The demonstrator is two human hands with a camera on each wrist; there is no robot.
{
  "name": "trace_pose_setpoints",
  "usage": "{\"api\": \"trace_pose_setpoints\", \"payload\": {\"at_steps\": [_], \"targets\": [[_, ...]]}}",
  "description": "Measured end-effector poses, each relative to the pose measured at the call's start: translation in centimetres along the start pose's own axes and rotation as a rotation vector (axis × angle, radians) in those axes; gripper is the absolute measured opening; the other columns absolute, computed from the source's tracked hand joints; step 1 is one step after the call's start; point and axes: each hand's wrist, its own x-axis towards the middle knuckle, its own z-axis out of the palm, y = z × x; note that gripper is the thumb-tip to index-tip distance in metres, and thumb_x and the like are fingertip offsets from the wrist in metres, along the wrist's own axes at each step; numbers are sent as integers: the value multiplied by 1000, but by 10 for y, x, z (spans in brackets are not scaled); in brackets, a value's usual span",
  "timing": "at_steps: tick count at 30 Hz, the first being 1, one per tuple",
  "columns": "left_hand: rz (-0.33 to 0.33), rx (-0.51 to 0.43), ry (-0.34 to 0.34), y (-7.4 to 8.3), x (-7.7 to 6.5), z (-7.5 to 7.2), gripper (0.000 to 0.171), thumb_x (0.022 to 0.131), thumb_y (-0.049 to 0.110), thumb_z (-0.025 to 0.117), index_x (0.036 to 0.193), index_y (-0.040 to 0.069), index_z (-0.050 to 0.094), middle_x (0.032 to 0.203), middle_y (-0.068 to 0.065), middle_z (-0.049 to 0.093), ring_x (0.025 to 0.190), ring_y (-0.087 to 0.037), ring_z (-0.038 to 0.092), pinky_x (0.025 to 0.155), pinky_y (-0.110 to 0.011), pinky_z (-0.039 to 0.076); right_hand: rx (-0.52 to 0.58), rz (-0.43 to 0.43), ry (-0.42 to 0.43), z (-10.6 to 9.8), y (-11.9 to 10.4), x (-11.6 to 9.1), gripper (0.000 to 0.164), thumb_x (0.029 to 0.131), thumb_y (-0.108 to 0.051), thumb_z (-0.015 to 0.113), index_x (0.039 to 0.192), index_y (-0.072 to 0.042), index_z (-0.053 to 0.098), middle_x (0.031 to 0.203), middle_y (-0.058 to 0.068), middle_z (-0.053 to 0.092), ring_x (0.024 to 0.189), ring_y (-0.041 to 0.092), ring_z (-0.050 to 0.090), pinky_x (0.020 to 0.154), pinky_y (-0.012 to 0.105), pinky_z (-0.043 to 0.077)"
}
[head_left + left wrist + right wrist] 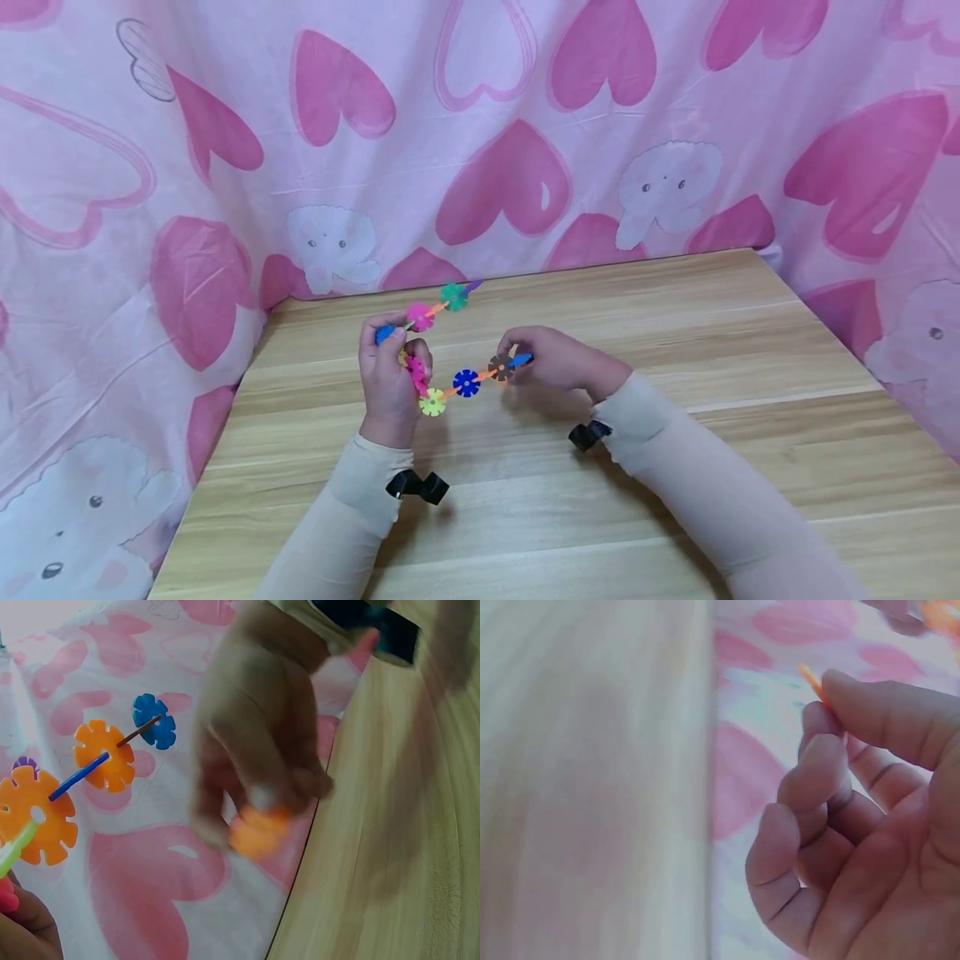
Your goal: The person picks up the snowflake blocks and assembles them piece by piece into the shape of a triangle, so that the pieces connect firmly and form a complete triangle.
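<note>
My left hand (384,387) grips a chain of slotted plastic snowflake discs by its middle, fingers curled round pink and yellow ones. One arm of the chain runs up to a green disc (453,297) and a purple disc (474,287). The other passes a dark blue disc (467,383) and a brown disc (501,367) to a blue end disc (154,721). Beside that end, my right hand (562,360) pinches a loose orange disc (259,831) between thumb and index finger. In the right wrist view only the edge of this orange disc (812,681) shows.
Both hands are above a wood-grain table (570,517). A pink curtain (495,75) with hearts hangs behind the table and at both sides. Each sleeve carries a black wrist mount, one at the left cuff (417,486), one at the right cuff (589,435).
</note>
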Motion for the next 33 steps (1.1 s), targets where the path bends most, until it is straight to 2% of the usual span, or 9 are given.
{"api": "trace_pose_setpoints", "payload": {"at_steps": [3, 7, 9, 12, 17, 23, 27, 33], "targets": [[-22, 28, -27, 0, -1, 0, 20, 107, 13, 40, 115, 18, 58, 78, -1, 57, 48, -9, 50, 42, -18, 40, 81, -31, 70, -15, -4, -14, 24, 95, -1, 73, 114, -15, 70, 90, 7, 67, 83, 24, 60, 75, 33, 54], [-50, 75, -78, -1, -2, 0, 21, 106, 11, 40, 114, 18, 59, 80, 0, 58, 48, -10, 48, 42, -18, 40, 137, -114, 205, -30, -11, -32, 24, 97, -2, 71, 120, -11, 71, 92, 11, 62, 84, 27, 58, 68, 29, 53], [-58, 95, -108, -1, -3, 1, 22, 105, 10, 41, 114, 18, 59, 82, -1, 59, 49, -11, 48, 43, -18, 40, 167, -158, 274, -33, -14, -41, 24, 98, -2, 71, 121, -8, 71, 94, 12, 62, 83, 27, 58, 67, 27, 53], [-60, 114, -151, -2, -4, 2, 22, 104, 8, 43, 112, 19, 61, 73, -2, 56, 49, -12, 49, 44, -19, 41, 225, -204, 350, -35, -20, -51, 25, 98, -1, 70, 122, -4, 71, 95, 13, 62, 82, 24, 59, 68, 26, 55], [-41, 132, -204, -2, -6, 4, 24, 103, 8, 45, 111, 21, 63, 66, -1, 52, 48, -12, 48, 45, -19, 42, 268, -265, 407, -34, -26, -59, 26, 98, 1, 68, 124, 0, 70, 98, 8, 66, 83, 21, 62, 70, 25, 57], [-40, 128, -244, -2, -7, 4, 25, 103, 7, 46, 111, 21, 65, 66, 0, 55, 48, -11, 49, 45, -18, 44, 253, -322, 445, -30, -30, -63, 25, 98, 5, 65, 122, 4, 71, 94, 4, 68, 79, 18, 61, 67, 26, 55], [-46, 131, -248, -3, -7, 4, 23, 104, 8, 48, 111, 21, 65, 67, 0, 55, 48, -11, 49, 46, -18, 44, 226, -290, 465, -29, -31, -64, 26, 99, 3, 64, 124, 4, 71, 95, 11, 68, 80, 19, 63, 68, 27, 56], [-42, 135, -261, -6, -8, 3, 21, 104, 9, 49, 112, 21, 65, 69, -1, 55, 49, -11, 49, 46, -18, 45, 260, -248, 500, -27, -32, -64, 27, 100, 2, 65, 126, 0, 72, 99, 5, 71, 83, 20, 67, 74, 27, 59]]}}
